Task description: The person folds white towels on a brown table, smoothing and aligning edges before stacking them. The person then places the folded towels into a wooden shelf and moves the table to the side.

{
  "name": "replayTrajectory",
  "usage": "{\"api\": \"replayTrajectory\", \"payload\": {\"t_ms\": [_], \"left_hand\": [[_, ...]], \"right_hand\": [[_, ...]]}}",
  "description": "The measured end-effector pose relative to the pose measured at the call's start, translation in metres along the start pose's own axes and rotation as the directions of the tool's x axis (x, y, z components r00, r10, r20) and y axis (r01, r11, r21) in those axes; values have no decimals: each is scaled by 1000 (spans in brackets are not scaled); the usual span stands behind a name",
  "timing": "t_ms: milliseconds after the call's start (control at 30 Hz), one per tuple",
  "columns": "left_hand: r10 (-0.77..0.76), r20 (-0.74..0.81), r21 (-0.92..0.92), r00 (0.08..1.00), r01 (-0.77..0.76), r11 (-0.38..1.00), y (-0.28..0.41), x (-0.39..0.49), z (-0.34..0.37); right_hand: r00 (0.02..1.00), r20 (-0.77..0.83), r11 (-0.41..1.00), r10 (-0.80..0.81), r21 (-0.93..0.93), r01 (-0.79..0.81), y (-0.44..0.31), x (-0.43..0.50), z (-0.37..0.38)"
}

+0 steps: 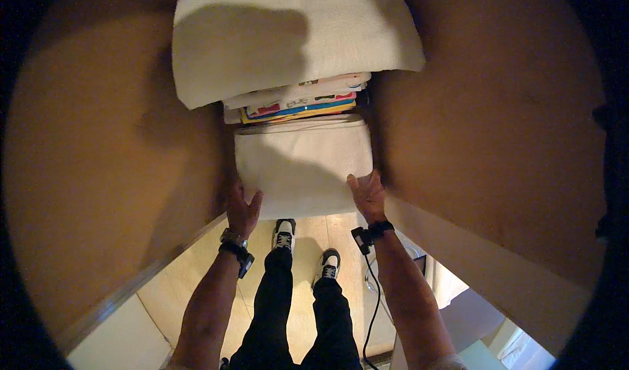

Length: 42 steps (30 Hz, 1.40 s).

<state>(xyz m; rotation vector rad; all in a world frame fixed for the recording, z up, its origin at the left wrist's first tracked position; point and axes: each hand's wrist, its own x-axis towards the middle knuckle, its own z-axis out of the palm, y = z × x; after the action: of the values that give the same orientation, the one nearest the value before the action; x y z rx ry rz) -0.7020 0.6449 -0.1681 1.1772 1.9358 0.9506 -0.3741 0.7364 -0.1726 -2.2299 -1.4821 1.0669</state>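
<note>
A folded cream cloth [304, 168] lies before me, its near edge above the floor. My left hand [244, 210] grips its left edge, thumb on top and fingers at the side. At the opposite edge, my right hand [367, 193] holds it in the same way. Behind it is a stack of folded coloured and printed cloths [302, 104], with blue, yellow, pink and white layers. A larger cream cloth [295, 40] lies above and beyond that stack, overhanging it.
Brown wooden panels rise at the left [108, 139] and right [491, 124], close to the cloths. Below is a tiled floor [304, 296] with my shoes on it. A black cable [377, 296] hangs from the device on my right wrist.
</note>
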Motion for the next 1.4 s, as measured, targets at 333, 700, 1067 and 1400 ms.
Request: {"api": "replayTrajectory", "payload": {"t_ms": [333, 700, 1067, 1400], "left_hand": [[-63, -65, 6, 996, 64, 998, 28, 9, 1], [-112, -220, -408, 969, 13, 913, 139, 56, -43], [-342, 86, -900, 936, 220, 375, 245, 136, -72], [274, -463, -71, 843, -343, 937, 272, 152, -82]], "right_hand": [[1000, -12, 1000, -14, 17, 14, -6, 20, 1], [990, -6, 352, -144, 934, 57, -165, 6, -102], [992, 78, 341, 96, 934, -107, -262, 50, -146], [986, -163, 465, -26, 872, 156, -321, 28, -182]]}}
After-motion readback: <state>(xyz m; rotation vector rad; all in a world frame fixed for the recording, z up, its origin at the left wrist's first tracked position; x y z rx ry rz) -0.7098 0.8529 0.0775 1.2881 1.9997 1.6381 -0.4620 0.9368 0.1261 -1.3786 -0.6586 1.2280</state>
